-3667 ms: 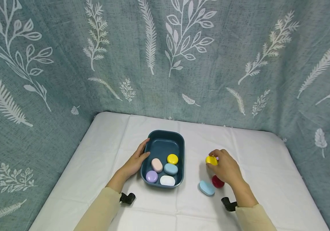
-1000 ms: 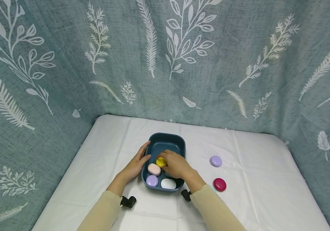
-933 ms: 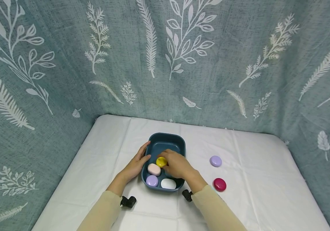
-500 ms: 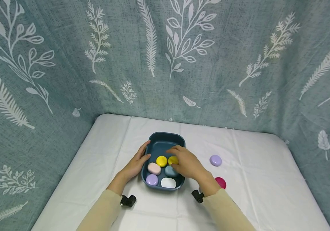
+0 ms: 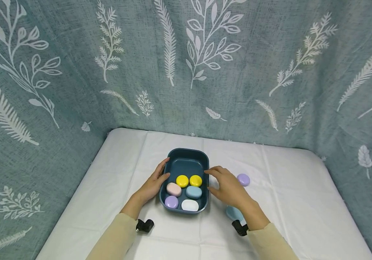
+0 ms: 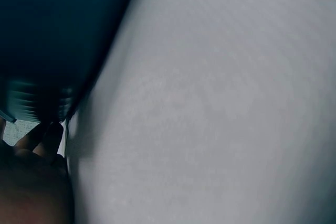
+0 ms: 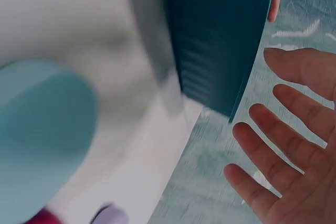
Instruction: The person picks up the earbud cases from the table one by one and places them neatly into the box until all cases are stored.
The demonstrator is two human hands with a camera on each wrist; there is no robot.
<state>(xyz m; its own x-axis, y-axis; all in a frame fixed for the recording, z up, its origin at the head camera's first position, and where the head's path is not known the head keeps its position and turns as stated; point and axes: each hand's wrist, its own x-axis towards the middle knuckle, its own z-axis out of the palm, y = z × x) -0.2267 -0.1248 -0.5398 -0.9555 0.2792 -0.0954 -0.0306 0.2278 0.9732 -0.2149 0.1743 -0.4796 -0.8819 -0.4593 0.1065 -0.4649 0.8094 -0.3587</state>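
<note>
A dark blue tray (image 5: 186, 164) holds two yellow soaps (image 5: 182, 181) (image 5: 195, 181) side by side, above a pink oval soap (image 5: 174, 189), a blue oval soap (image 5: 193, 192), a purple round soap (image 5: 171, 202) and a white soap (image 5: 190, 206). My left hand (image 5: 150, 186) rests along the tray's left wall, thumb at the rim. Just beside the right rim is my right hand (image 5: 229, 189), fingers spread and holding nothing. Beneath its wrist lies another blue soap (image 5: 234, 213); behind it, another purple soap (image 5: 243, 180). A red soap (image 7: 44, 217) shows only in the right wrist view.
White cloth (image 5: 133, 155) covers the table. A grey-green curtain (image 5: 238, 72) with white leaf prints hangs behind and at both sides. Black wrist mounts (image 5: 145, 225) stick out below both hands. The tray's far half shows bare floor.
My right hand has brought a yellow soap from the right into the tray, let go of it beside the other, and moved back right past the rim. The pink soap has turned.
</note>
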